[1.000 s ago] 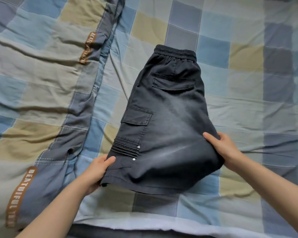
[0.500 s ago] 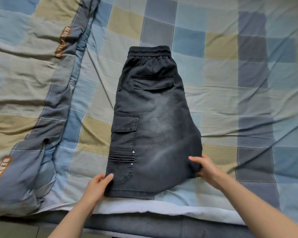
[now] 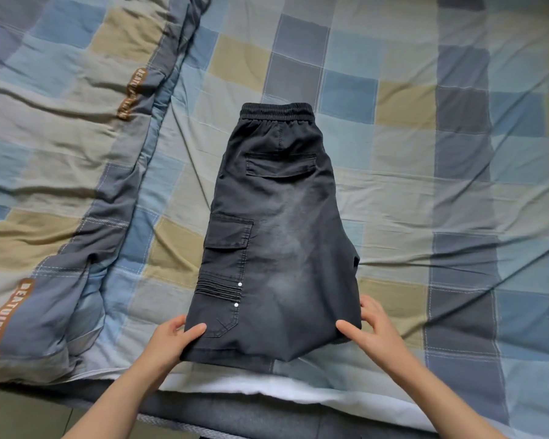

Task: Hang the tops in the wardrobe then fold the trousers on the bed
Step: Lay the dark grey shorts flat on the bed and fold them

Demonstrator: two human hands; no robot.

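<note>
While quilt [image 3: 61, 185] bunches leftward, left hand [image 3: 168, 339] and right hand [image 3: 374, 331] pinch shorts [image 3: 276, 248] hem on bed [image 3: 425, 185].

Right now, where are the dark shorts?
In the head view the dark shorts lie flat mid-frame on the checked bedspread, waistband farthest away. The left hand and right hand pinch the near hem corners.

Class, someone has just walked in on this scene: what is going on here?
A person is folding dark grey cargo shorts on a bed covered by a checked sheet. The shorts lie folded in half lengthwise, waistband away from the person. The left hand pinches the hem corner near the side pocket, and the right hand grips the opposite hem corner. A rumpled checked quilt lies to the left.
</note>
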